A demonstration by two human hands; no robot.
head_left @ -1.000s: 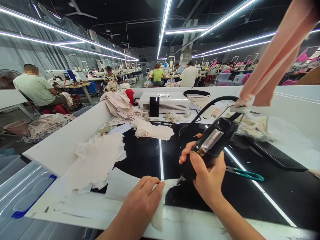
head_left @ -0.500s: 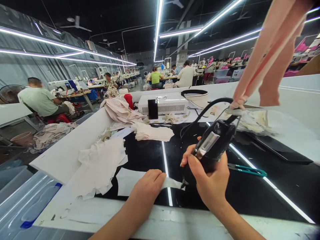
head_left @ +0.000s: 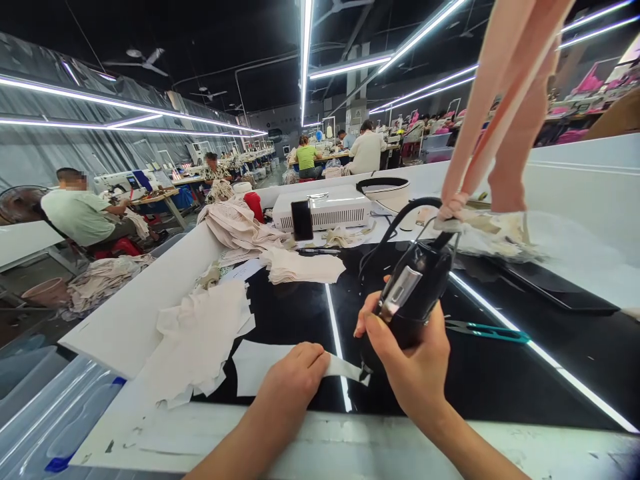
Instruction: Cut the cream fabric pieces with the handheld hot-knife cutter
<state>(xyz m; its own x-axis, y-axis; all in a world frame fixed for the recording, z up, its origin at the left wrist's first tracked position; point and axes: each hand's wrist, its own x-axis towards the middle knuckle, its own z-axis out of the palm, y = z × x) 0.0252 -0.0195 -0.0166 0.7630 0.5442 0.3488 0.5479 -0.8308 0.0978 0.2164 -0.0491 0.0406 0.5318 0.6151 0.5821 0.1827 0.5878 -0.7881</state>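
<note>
My right hand (head_left: 407, 353) is wrapped round a black corded hand tool (head_left: 417, 283) with a metal lever on its side. Pale pink fabric strips (head_left: 493, 107) are knotted to the tool's top and run upward. Its narrow lower end meets the right tip of a white fabric piece (head_left: 257, 363) on the glossy black board (head_left: 295, 307); whether it presses in, I cannot tell. Lying over the middle of that piece, my left hand (head_left: 295, 380) presses it down, fingers together and tips partly hidden. Teal thread snips (head_left: 495, 331) lie right of my right hand.
Left on the table are a stack of white fabric pieces (head_left: 195, 340) and a pale pink pile (head_left: 240, 223). Behind stand a phone (head_left: 302, 220), a white vented box (head_left: 335, 210) and a round container (head_left: 387, 193). A black tablet-like slab (head_left: 560, 287) lies right. People sew beyond.
The view has shifted slightly. The black tool and my right hand have come a little left, its end still at the fabric tip. My left hand stays on the fabric.
</note>
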